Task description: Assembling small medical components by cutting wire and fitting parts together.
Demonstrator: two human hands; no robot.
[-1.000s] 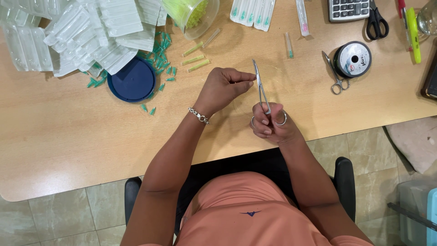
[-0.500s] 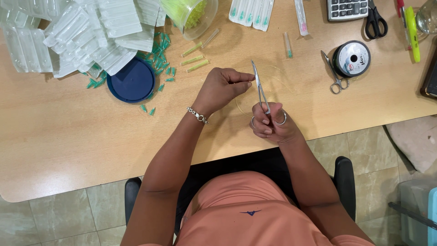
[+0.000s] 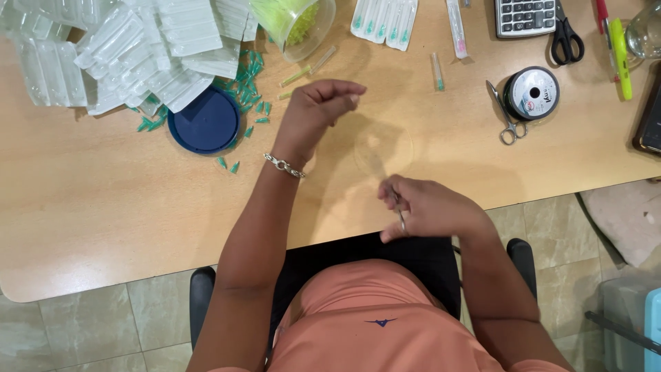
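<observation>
1. Left hand raised over the middle of the tabletop, fingers curled and pressed together in a pinch, apparently on the end of a very fine thread; too thin to say for certain.
2. Right hand nearer, at the tabletop's near edge, fingers closed around a slim metal tool, likely scissors or a clamp; only a short length visible between the fingers, tips hidden.
3. Between the two hands, a faint clear loop of thread, hanging just above the wood.
4. Thread judged very light, limp and slippery, easily lost against the tabletop; best taken near its end with a firm pinch, or with the tool's tips.
5. Metal tool judged stiff, light and smooth; best held at the ring handles, away from the tips.
6. Far left: heap of clear plastic packets, a round blue lid just near of them, small green caps scattered around it.
7. Far right: spool of line, small scissors touching it on the left, black-handled scissors and a calculator beyond.
</observation>
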